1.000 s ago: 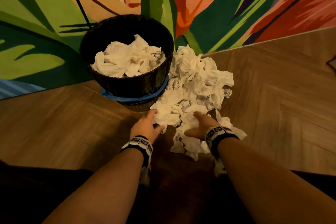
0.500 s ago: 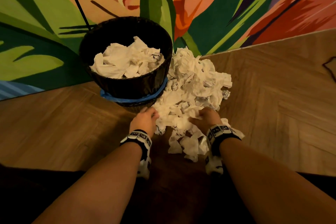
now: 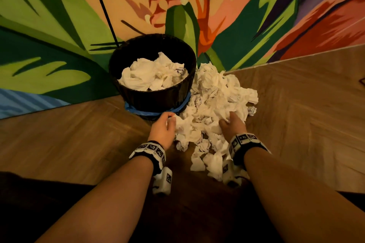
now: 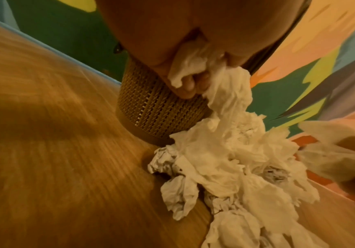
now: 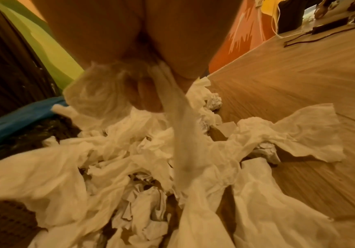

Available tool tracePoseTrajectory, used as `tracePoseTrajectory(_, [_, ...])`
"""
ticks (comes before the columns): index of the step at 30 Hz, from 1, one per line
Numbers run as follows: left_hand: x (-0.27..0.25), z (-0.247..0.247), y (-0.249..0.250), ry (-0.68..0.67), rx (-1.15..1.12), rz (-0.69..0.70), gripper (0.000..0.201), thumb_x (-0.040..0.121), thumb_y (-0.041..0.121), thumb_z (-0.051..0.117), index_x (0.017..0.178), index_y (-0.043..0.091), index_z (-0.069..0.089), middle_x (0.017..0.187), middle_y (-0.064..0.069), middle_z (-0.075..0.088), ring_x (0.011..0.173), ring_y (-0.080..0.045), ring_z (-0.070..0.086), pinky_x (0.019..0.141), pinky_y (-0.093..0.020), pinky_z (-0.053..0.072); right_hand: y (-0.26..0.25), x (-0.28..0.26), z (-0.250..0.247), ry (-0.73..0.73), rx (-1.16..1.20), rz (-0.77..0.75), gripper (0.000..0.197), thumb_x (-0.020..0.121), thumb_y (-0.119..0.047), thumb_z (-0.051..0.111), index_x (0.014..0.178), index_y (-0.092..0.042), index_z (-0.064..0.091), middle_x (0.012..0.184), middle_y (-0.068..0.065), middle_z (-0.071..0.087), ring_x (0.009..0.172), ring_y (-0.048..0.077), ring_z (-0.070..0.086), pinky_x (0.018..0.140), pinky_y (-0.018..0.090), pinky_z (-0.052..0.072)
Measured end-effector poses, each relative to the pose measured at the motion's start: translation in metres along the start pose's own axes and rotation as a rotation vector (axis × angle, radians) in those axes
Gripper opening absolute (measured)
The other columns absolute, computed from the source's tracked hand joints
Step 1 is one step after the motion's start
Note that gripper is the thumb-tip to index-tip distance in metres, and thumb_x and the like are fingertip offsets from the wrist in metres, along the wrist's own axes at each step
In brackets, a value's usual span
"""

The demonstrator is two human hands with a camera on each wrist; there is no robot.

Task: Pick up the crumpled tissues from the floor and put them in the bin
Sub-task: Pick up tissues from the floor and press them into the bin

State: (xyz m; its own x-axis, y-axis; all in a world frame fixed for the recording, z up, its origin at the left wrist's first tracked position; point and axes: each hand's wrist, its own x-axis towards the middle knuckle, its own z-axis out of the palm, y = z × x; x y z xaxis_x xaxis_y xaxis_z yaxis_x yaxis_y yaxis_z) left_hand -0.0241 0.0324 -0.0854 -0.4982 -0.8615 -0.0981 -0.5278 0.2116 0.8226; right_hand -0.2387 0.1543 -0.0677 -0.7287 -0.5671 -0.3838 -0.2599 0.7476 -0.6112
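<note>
Wood-grain floor (image 3: 296,124) meets painted mural wall (image 3: 59,25) just beyond the hands; open floor lies outside each wrist. Black bin (image 3: 154,102), part-filled with tissues, stands directly ahead of left hand (image 3: 163,131). Pile of crumpled tissues (image 3: 213,100) lies between and ahead of both hands, touching the bin's side. Left fingers (image 4: 185,83) curled, pinching tissue. Right hand (image 3: 232,125) fingers (image 5: 149,95) curled round a wad. Versus 0.5 s ago: both hands further forward, deeper into pile.
</note>
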Motion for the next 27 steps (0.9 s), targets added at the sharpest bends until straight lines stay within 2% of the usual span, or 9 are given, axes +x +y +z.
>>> tracePoseTrajectory(3, [-0.003, -0.004, 0.018, -0.062, 0.047, 0.153, 0.021, 0.083, 0.045, 0.069, 0.091, 0.031, 0.054, 0.091, 0.015, 0.055, 0.082, -0.001, 0.054, 0.071, -0.018, 0.043, -0.01, -0.003, -0.004, -0.008, 0.055, 0.028, 0.09, 0.075, -0.06, 0.072, 0.144, -0.012, 0.04, 0.144, 0.007, 0.05, 0.128, 0.028, 0.05, 0.106, 0.042, 0.043])
tracePoseTrajectory(5, [-0.004, -0.007, 0.039, -0.1, 0.119, 0.293, 0.02, 0.086, 0.033, 0.069, 0.084, 0.025, 0.052, 0.085, 0.014, 0.047, 0.077, -0.005, 0.05, 0.076, -0.028, 0.046, -0.015, -0.003, -0.008, -0.01, 0.067, 0.037, 0.102, 0.063, -0.059, 0.082, 0.143, -0.011, 0.043, 0.14, 0.007, 0.053, 0.125, 0.027, 0.053, 0.104, 0.042, 0.046])
tracePoseTrajectory(8, [0.004, -0.019, 0.085, -0.174, 0.143, 0.463, 0.015, 0.09, 0.015, 0.06, 0.087, 0.025, 0.05, 0.094, 0.011, 0.055, 0.081, -0.004, 0.053, 0.082, -0.035, 0.05, -0.03, 0.002, -0.021, -0.038, 0.165, -0.024, 0.056, 0.076, -0.027, 0.081, 0.125, -0.014, 0.059, 0.115, 0.008, 0.069, 0.091, 0.022, 0.071, 0.082, 0.043, 0.059])
tracePoseTrajectory(10, [0.013, -0.033, 0.121, -0.22, 0.152, 0.501, 0.024, 0.089, 0.009, 0.054, 0.096, 0.031, 0.049, 0.109, 0.001, 0.065, 0.079, -0.011, 0.06, 0.075, -0.032, 0.052, -0.048, 0.006, -0.035, -0.032, 0.259, -0.062, 0.039, 0.083, -0.012, 0.073, 0.119, -0.016, 0.06, 0.115, 0.01, 0.068, 0.087, 0.023, 0.072, 0.078, 0.044, 0.06])
tracePoseTrajectory(14, [0.031, -0.076, 0.186, -0.144, 0.138, 0.593, 0.027, 0.085, 0.006, 0.049, 0.093, 0.032, 0.051, 0.08, -0.009, 0.065, 0.05, -0.014, 0.05, 0.054, -0.028, 0.045, -0.102, 0.006, -0.072, 0.101, 0.223, -0.276, 0.01, 0.093, -0.017, 0.061, 0.103, -0.019, 0.062, 0.092, 0.003, 0.073, 0.066, 0.018, 0.071, 0.059, 0.034, 0.06])
tracePoseTrajectory(18, [0.054, -0.133, 0.22, -0.003, 0.168, 0.546, 0.01, 0.091, 0.025, 0.045, 0.092, 0.025, 0.055, 0.073, 0.005, 0.058, 0.06, -0.01, 0.053, 0.055, -0.024, 0.038, -0.166, 0.001, -0.105, 0.138, 0.17, -0.446, 0.024, 0.087, -0.043, 0.067, 0.086, -0.02, 0.068, 0.07, -0.001, 0.072, 0.051, 0.01, 0.063, 0.049, 0.026, 0.047])
tracePoseTrajectory(22, [0.081, -0.174, 0.213, -0.022, 0.097, 0.351, 0.037, 0.097, 0.035, 0.033, 0.12, 0.016, 0.054, 0.118, -0.012, 0.059, 0.106, -0.023, 0.054, 0.085, -0.028, 0.037, -0.23, -0.016, -0.115, 0.171, 0.195, -0.56, 0.05, 0.08, -0.07, 0.054, 0.068, -0.022, 0.06, 0.057, -0.009, 0.062, 0.047, 0.003, 0.056, 0.048, 0.018, 0.04])
tracePoseTrajectory(24, [0.09, -0.184, 0.198, -0.017, 0.12, 0.226, 0.043, 0.102, 0.033, 0.027, 0.136, 0.016, 0.048, 0.139, -0.012, 0.049, 0.123, -0.025, 0.047, 0.087, -0.024, 0.029, -0.251, -0.021, -0.105, 0.087, 0.388, -0.627, 0.042, 0.078, -0.064, 0.044, 0.071, -0.024, 0.055, 0.064, -0.007, 0.059, 0.048, 0.003, 0.054, 0.052, 0.021, 0.04])
tracePoseTrajectory(27, [0.093, -0.184, 0.174, 0.013, 0.241, 0.175, 0.04, 0.103, 0.02, 0.031, 0.141, 0.013, 0.042, 0.13, -0.013, 0.054, 0.1, -0.016, 0.047, 0.068, -0.024, 0.033, -0.267, -0.027, -0.073, 0.099, 0.443, -0.672, 0.032, 0.083, -0.043, 0.033, 0.085, -0.016, 0.05, 0.082, 0.011, 0.052, 0.069, 0.022, 0.05, 0.056, 0.031, 0.035])
